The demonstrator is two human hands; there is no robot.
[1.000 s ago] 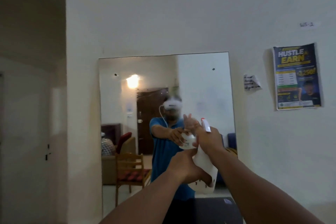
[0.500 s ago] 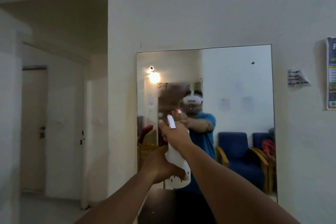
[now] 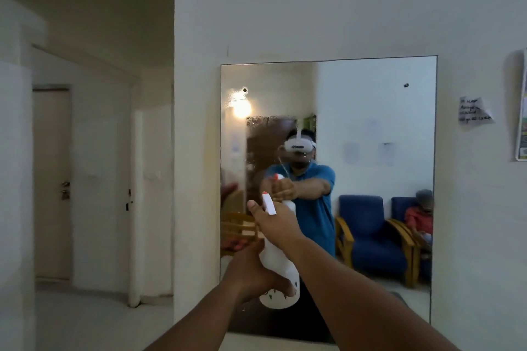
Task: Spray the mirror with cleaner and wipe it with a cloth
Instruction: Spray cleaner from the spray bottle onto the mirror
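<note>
Bottle [image 3: 281, 265] stands upright; our right hand [image 3: 278, 224] grips its neck, our left hand [image 3: 251, 273] cups its base. Mirror [image 3: 376, 111] lies straight ahead of both hands, nozzle toward it.

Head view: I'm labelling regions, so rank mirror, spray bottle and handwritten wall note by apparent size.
1. mirror
2. spray bottle, though nearness to the camera enlarges it
3. handwritten wall note

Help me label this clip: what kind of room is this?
Probably a waiting room or office lounge: a wall mirror reflects blue armchairs, a paper notice is stuck to the wall, and a hallway door stands left.
</note>
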